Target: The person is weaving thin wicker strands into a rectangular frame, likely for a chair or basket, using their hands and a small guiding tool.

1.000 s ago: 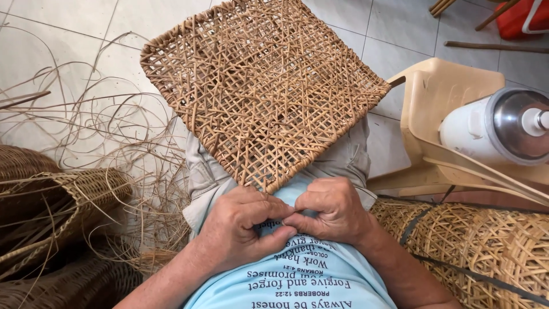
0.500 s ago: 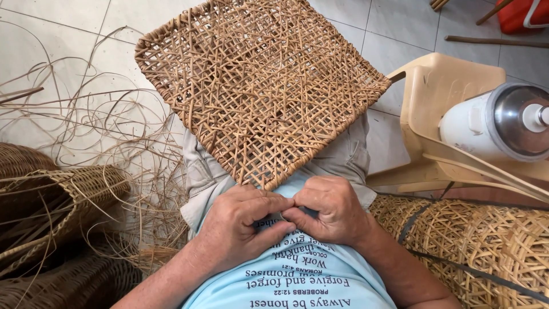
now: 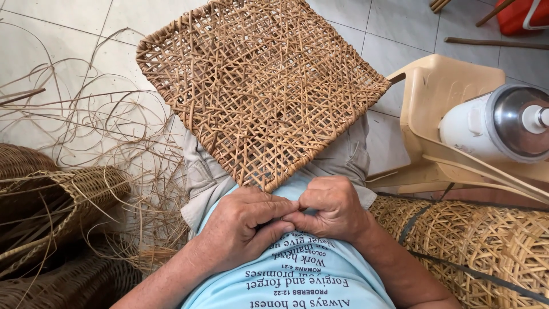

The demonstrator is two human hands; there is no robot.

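1. Fingertips of left hand and right hand meet at the near corner of the woven rattan panel on the lap, pinching something hidden, probably a strand end.
2. Judged best: keep tension, tuck snugly, steady the panel.

Loose rattan strands, beige plastic chair, white jug
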